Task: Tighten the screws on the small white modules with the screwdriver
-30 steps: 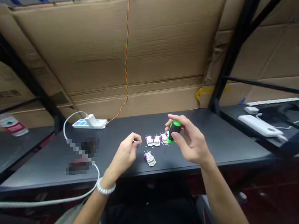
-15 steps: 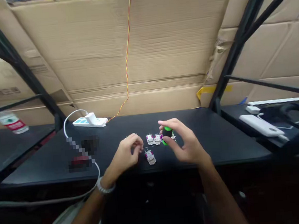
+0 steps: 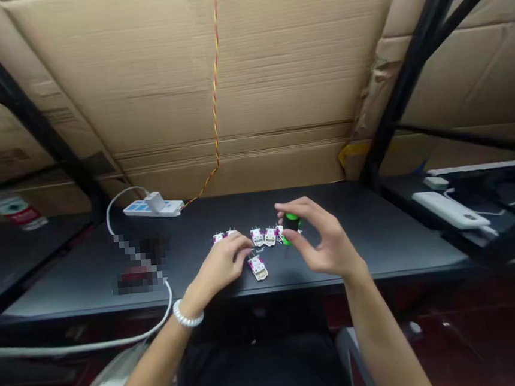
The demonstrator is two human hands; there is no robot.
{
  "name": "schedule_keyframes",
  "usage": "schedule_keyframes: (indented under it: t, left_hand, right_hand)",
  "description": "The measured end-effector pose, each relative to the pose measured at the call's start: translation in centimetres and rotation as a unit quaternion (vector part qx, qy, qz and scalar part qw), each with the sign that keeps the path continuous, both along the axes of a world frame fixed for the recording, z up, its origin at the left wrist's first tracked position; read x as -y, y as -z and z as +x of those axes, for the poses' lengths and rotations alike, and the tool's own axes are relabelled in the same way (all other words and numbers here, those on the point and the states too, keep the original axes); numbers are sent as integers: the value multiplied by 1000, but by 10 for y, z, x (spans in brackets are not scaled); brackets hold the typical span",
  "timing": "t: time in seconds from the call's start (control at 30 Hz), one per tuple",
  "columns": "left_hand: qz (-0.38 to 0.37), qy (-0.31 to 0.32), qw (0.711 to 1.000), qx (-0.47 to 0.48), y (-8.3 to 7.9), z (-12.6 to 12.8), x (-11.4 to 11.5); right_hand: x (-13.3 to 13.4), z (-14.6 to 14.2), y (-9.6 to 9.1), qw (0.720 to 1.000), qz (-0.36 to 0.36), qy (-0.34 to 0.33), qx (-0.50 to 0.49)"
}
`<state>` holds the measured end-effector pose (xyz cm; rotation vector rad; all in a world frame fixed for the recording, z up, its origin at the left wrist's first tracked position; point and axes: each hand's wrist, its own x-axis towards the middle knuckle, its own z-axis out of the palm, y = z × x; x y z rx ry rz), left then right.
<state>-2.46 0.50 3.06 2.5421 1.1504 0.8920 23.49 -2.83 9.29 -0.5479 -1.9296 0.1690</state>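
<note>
My right hand point(image 3: 322, 238) grips a stubby green-and-black screwdriver point(image 3: 291, 222) by its handle, the thin shaft pointing down above the desk. My left hand point(image 3: 227, 260) is closed, thumb and fingertips drawn together beside the small parts; what they hold, if anything, I cannot make out. Just right of those fingertips lies a white-and-purple block with metal pins point(image 3: 258, 268), apart from the others. Several like it stand in a row behind, among them a white block point(image 3: 270, 236) left of the screwdriver and another point(image 3: 218, 237) partly behind my left hand. Tiny slivers point(image 3: 260, 250) lie between.
A white power strip point(image 3: 154, 208) with a plugged-in adapter sits at the back left of the black desk point(image 3: 330, 195). A white cable point(image 3: 170, 297) drops over the front edge. Black metal posts point(image 3: 374, 165) flank the desk. A bottle point(image 3: 21, 212) lies beyond the left post.
My left hand has shifted slightly right, its fingers lower and closer to the loose block. The screwdriver in my right hand now shows its shaft pointing down. The view has tilted slightly.
</note>
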Motion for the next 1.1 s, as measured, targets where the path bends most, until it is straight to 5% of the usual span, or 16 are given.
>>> schedule_keyframes:
  t: [0.4, 1.1]
  left_hand:
    - [-98, -37, 972, -212, -23, 42, -25]
    - [-78, -59, 953, -286, -25, 57, -22]
  right_hand:
    - [0, 2, -1, 1000, -3, -5, 3]
    - [1, 5, -3, 1000, -2, -16, -2]
